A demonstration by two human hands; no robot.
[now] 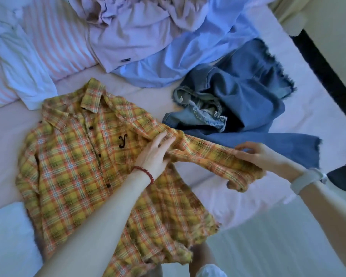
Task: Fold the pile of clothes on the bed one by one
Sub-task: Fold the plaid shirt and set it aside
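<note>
Our plaid shirt (72, 156) spread front-up on the bed (218, 192), our left hand (156, 154) flat at its shoulder, fingers together, our right hand (256, 154) pinching the sleeve (lifted), jeans (248, 100) beyond.

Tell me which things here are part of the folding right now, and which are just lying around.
In use: plaid shirt, its sleeve, left hand, right hand.

Lying about: denim garment, light blue garment, lilac garment, white garment, striped pillow.
</note>
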